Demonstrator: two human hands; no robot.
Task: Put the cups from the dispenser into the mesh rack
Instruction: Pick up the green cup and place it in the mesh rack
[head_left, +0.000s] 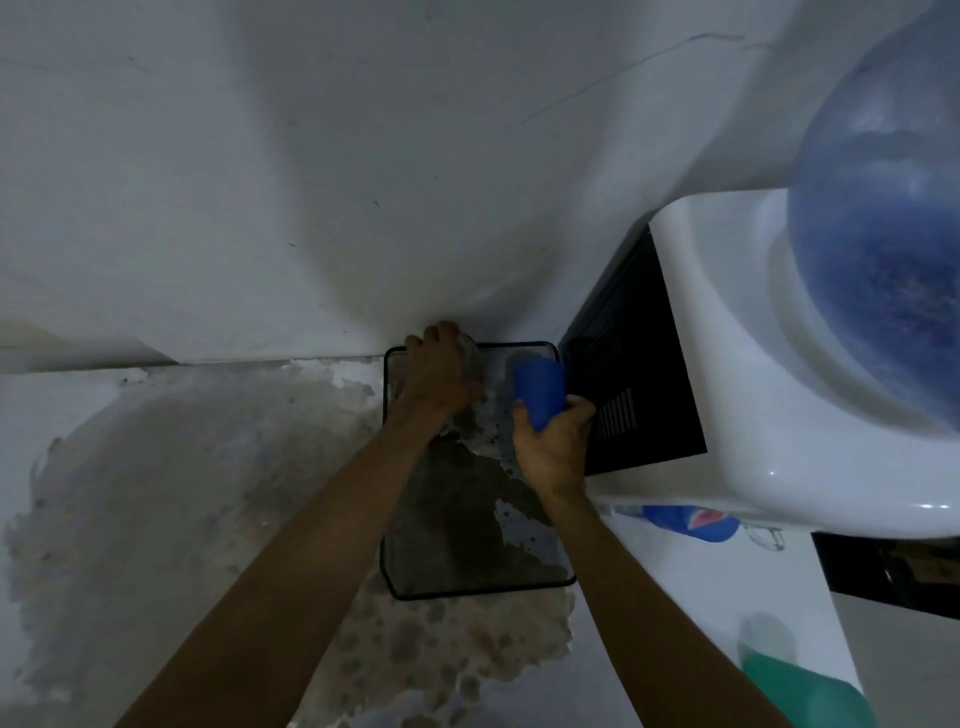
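Observation:
A black mesh rack (410, 582) lies on the floor against the wall, left of the white water dispenser (737, 374). My left hand (439, 376) is at the rack's far left corner, closed around a clear glass cup (470, 351) that is mostly hidden by the fingers. My right hand (553, 447) grips a blue plastic cup (540, 387) by its lower end and holds it over the rack's far right corner, beside the dispenser's black side panel (634, 374).
A large blue water bottle (883, 249) sits on top of the dispenser. A blue tap (685, 522) and a clear spout show on its front. A green container (800, 680) stands at the lower right. The floor (182, 493) has worn, stained patches.

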